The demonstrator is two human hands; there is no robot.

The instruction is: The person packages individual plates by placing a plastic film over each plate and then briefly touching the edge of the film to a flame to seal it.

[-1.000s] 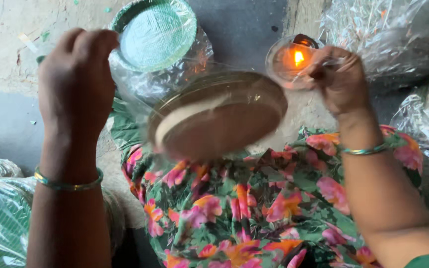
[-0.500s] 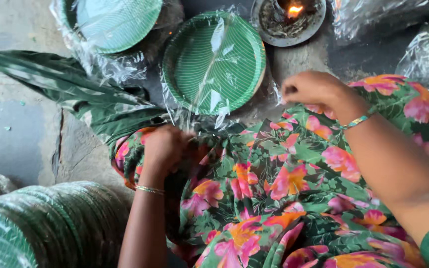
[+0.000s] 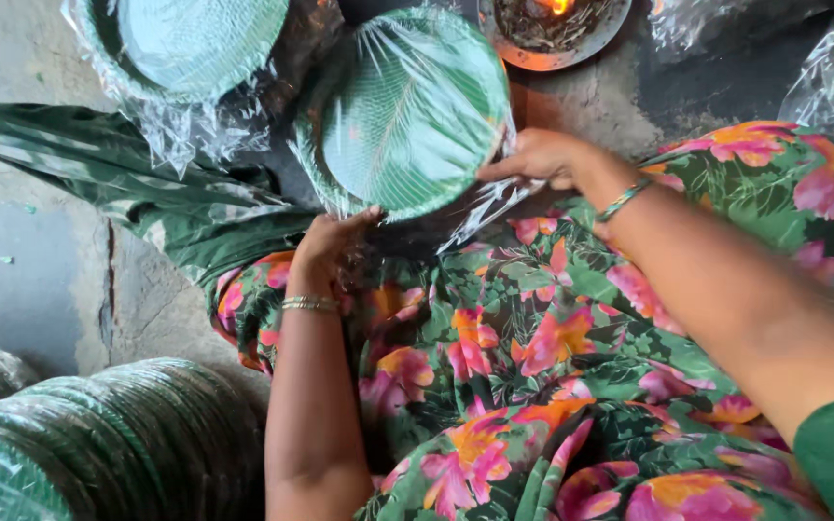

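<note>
Two hands on one thing: a round stack of green leaf plates wrapped in clear plastic film (image 3: 407, 111), tilted up on edge above the lap, its face turned toward the camera. Left hand (image 3: 325, 246) under the lower rim, fingers curled up against the edge at the bottom left, grip narrow and closed on the rim and the loose film there. Right hand (image 3: 538, 159) at the right rim, just beside the stack, fingertips pinching the bunched film where it gathers off the lower right edge; grip narrow too, holding film rather than plate. No long axis to speak of in a round stack; widest span running from lower left to upper right between the two hands. Stack up and away from both grips, toward the far side of the lap, with the right hand slightly nearer its middle height and the left below it. Beneath, a lap covered in green cloth with pink and orange flowers (image 3: 533, 386). Behind and to the left, a second film-wrapped stack of green plates (image 3: 185, 43), apart from the held one. At the top, a shallow round metal dish with a small flame (image 3: 552, 29), near the held stack's upper right rim but not touching. Lower left, a long roll of bundled green plates (image 3: 98, 434) lying on the floor.
</note>
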